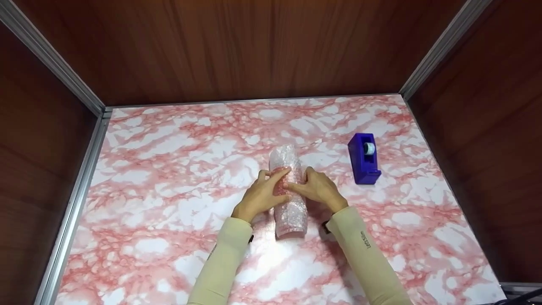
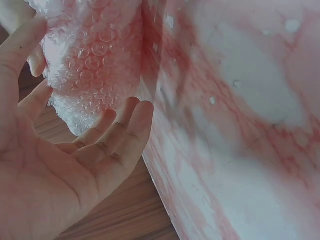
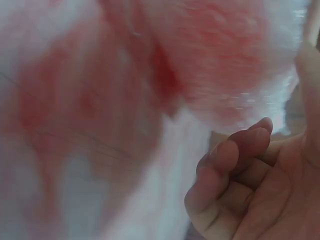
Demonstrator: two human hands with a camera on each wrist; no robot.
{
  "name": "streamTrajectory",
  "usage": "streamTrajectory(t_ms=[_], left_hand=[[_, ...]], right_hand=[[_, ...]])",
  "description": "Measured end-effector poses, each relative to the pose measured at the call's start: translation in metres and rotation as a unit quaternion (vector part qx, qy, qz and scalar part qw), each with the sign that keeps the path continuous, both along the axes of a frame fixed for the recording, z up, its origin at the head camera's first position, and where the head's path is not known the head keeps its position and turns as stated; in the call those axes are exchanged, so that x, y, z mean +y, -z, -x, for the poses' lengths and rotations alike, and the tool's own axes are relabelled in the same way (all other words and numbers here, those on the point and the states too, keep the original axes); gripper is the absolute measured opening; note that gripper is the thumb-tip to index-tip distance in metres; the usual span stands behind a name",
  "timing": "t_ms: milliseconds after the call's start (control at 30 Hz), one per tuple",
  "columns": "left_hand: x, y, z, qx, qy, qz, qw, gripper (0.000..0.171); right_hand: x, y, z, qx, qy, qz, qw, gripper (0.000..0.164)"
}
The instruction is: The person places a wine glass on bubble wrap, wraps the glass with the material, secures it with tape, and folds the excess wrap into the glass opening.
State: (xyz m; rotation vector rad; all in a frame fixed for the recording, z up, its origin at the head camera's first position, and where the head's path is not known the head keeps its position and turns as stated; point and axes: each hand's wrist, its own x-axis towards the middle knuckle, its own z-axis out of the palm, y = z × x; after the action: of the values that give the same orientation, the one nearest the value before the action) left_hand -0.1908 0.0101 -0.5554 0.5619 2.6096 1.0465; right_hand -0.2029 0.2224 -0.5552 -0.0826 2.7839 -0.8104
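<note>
A bubble-wrapped roll (image 1: 291,216) lies lengthwise on the table, with a reddish tint showing through the clear bubbles. My left hand (image 1: 260,197) holds it from the left, thumb and index finger on its upper side. In the left wrist view, the other fingers of that hand (image 2: 65,165) bend beside the bubble wrap (image 2: 95,55). From the right, my right hand (image 1: 319,188) grips the roll, its thumb laid across the top. The right wrist view shows its curled fingers (image 3: 220,170) by the wrap's edge (image 3: 235,65). What lies inside the wrap is hidden.
A blue tape dispenser (image 1: 360,165) with a tape roll stands to the right of the wrapped roll. The pink-and-white marbled table (image 1: 169,203) is bordered by dark wooden panels (image 1: 254,51) and metal rails (image 1: 80,182) at the back and sides.
</note>
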Motion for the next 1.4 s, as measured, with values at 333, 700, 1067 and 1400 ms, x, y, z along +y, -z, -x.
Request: streamTrajectory(t_ms=[333,700,1067,1400], left_hand=[[-0.004,0.005,-0.001,-0.002,0.005,-0.033,0.9995,0.082],[-0.009,0.023,-0.003,-0.092,-0.049,-0.161,0.9815,0.108],[-0.009,0.019,-0.004,-0.153,-0.082,-0.22,0.9599,0.094],[-0.008,-0.001,-0.008,-0.092,-0.065,-0.249,0.9618,0.101]], right_hand=[[0.002,0.015,0.004,-0.063,0.025,0.067,0.995,0.078],[0.0,0.023,-0.002,-0.069,0.032,0.131,0.988,0.083],[-0.005,0.021,-0.009,-0.036,0.061,0.183,0.981,0.08],[-0.011,-0.007,-0.018,0.078,0.068,0.182,0.978,0.077]])
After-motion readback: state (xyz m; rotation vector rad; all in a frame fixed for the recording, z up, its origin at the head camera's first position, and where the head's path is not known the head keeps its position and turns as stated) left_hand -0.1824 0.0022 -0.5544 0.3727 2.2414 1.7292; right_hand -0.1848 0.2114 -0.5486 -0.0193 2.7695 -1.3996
